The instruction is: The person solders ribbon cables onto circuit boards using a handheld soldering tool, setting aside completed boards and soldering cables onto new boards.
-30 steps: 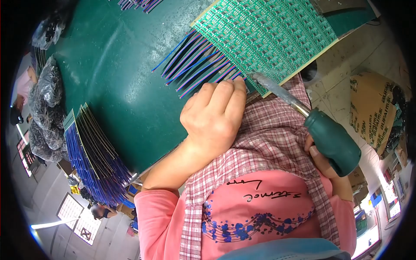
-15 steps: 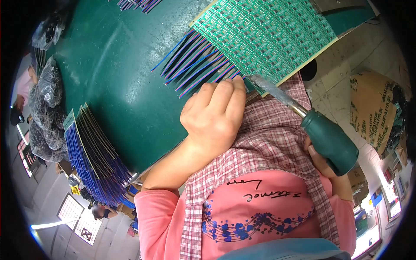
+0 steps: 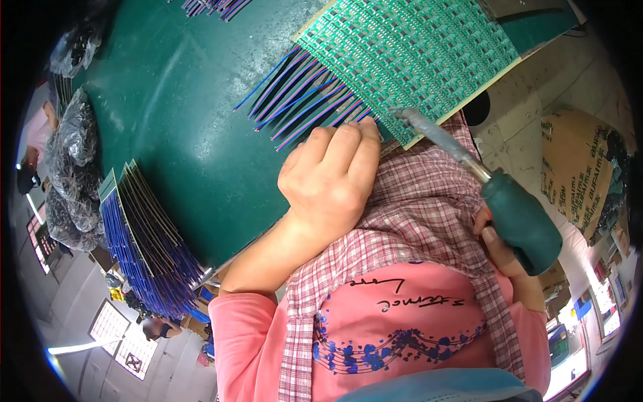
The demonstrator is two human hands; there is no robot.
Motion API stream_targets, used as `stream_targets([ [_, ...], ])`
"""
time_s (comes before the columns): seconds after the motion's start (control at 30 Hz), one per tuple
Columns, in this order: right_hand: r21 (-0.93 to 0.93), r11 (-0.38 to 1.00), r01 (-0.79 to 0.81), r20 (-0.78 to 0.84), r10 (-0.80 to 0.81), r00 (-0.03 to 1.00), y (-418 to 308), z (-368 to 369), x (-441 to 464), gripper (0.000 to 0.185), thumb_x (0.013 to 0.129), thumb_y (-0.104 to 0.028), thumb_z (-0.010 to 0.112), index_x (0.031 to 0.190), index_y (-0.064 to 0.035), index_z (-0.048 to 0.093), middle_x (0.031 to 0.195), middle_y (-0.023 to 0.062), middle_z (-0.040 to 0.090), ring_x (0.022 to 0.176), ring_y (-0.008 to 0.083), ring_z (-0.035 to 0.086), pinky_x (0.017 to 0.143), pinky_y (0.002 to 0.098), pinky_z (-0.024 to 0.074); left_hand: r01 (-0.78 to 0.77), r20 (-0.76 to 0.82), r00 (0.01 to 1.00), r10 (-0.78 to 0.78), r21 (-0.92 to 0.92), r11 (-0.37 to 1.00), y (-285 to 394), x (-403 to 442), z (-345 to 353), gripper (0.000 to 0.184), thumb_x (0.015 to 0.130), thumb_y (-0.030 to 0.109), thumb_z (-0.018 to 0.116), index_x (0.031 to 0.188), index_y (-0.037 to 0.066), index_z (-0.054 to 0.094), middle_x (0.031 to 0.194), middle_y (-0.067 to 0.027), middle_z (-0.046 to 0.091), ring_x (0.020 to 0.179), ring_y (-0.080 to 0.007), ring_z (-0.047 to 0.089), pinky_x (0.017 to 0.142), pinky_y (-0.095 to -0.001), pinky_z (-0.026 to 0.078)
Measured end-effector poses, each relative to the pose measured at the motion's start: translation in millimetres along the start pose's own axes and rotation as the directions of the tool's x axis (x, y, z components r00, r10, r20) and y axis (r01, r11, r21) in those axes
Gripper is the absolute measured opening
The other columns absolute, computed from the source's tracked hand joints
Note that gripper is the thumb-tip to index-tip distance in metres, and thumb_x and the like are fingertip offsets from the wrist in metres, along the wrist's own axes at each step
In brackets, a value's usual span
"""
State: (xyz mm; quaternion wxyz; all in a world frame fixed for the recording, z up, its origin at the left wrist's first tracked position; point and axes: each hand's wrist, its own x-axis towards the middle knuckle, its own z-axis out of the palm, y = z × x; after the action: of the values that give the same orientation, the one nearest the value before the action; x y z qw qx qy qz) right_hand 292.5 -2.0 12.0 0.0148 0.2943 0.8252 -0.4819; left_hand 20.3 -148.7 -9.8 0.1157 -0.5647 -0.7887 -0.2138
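Note:
My left hand (image 3: pixel 328 177) is closed at the near corner of a green circuit board panel (image 3: pixel 415 60), its fingertips pinched around a thin wire and mostly hidden. Several blue, red and dark wires (image 3: pixel 301 94) stick out from the panel's left edge beside those fingers. My right hand (image 3: pixel 497 248), largely behind the green handle, grips a soldering iron (image 3: pixel 522 221). The iron's grey tip hangs over the panel's lower edge, just right of my left fingers; whether it touches the board I cannot tell.
On the left edge of the green table (image 3: pixel 181 127) lies a wired board bundle (image 3: pixel 144 234). Plastic-wrapped bundles (image 3: pixel 70 167) sit farther left. More wires (image 3: pixel 211 7) lie at the far edge. A cardboard box (image 3: pixel 579 167) stands on the right, and a person (image 3: pixel 161 328) is in the background.
The soldering iron has shifted slightly right, its tip moving from beside my left fingertips to farther over the panel. My left hand and the panel have stayed in place.

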Motion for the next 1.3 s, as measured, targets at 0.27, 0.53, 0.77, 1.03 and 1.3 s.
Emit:
stream_targets([
  [0.27, 0.048, 0.999, -0.003, 0.048, 0.000, 0.999, -4.4, -2.0, 8.3, 0.012, 0.084, -0.008, 0.075, 0.094, -0.0126, 0.072, 0.087, 0.0000, 0.072, 0.084, 0.0194, 0.068, 0.077, 0.0329, 0.0515, -0.022, -0.005, 1.000, 0.022, 0.041, 0.999, 1.2, -0.3, 0.2, 0.019, 0.074, -0.002, 0.080, 0.091, 0.005, 0.074, 0.075, -0.0025, 0.061, 0.061, -0.0181, 0.060, 0.054, -0.0306, 0.049],
  [0.53, 0.213, 0.964, -0.160, 0.074, 0.147, 0.986, 42.4, 0.6, -11.5, 0.015, 0.087, -0.006, 0.071, 0.101, -0.0088, 0.072, 0.091, 0.0044, 0.071, 0.087, 0.0227, 0.069, 0.080, 0.0349, 0.0530, -0.006, 0.035, 0.999, 0.005, 0.017, 1.000, -29.0, 39.7, -32.0, 0.015, 0.082, 0.009, 0.079, 0.096, 0.007, 0.074, 0.087, -0.0046, 0.064, 0.081, -0.0248, 0.062, 0.067, -0.0370, 0.053],
  [0.77, 0.411, 0.892, -0.188, 0.065, 0.177, 0.982, -2.4, -2.5, 7.4, 0.033, 0.097, -0.032, 0.067, 0.108, -0.0008, 0.064, 0.081, 0.0021, 0.058, 0.071, 0.0093, 0.051, 0.067, 0.0259, 0.0424, -0.033, -0.114, 0.991, 0.070, 0.296, 0.955, -124.6, 125.1, 33.3, 0.008, 0.087, 0.006, 0.069, 0.091, 0.000, 0.067, 0.086, -0.0118, 0.068, 0.075, -0.0270, 0.063, 0.068, -0.0364, 0.050],
  [1.03, 0.177, 0.976, -0.130, 0.161, 0.102, 0.982, 18.3, -4.8, -7.3, 0.030, 0.097, -0.014, 0.063, 0.126, -0.0054, 0.067, 0.120, 0.0044, 0.068, 0.113, 0.0200, 0.065, 0.101, 0.0352, 0.0516, 0.364, 0.081, 0.911, -0.404, -0.620, 0.695, -122.4, 122.6, 1.9, 0.006, 0.088, 0.006, 0.067, 0.090, 0.001, 0.063, 0.086, -0.0119, 0.066, 0.074, -0.0322, 0.060, 0.070, -0.0380, 0.049],
  [1.3, 0.033, 0.999, -0.042, 0.046, 0.041, 0.998, 16.1, 4.9, -4.7, 0.031, 0.097, -0.031, 0.068, 0.112, -0.0035, 0.067, 0.095, 0.0035, 0.064, 0.090, 0.0165, 0.058, 0.085, 0.0323, 0.0480, 0.375, 0.334, 0.914, -0.229, -0.487, 0.789, -25.0, 32.5, -40.5, 0.011, 0.089, 0.002, 0.073, 0.099, 0.001, 0.068, 0.086, -0.0132, 0.064, 0.076, -0.0283, 0.065, 0.069, -0.0353, 0.053],
])
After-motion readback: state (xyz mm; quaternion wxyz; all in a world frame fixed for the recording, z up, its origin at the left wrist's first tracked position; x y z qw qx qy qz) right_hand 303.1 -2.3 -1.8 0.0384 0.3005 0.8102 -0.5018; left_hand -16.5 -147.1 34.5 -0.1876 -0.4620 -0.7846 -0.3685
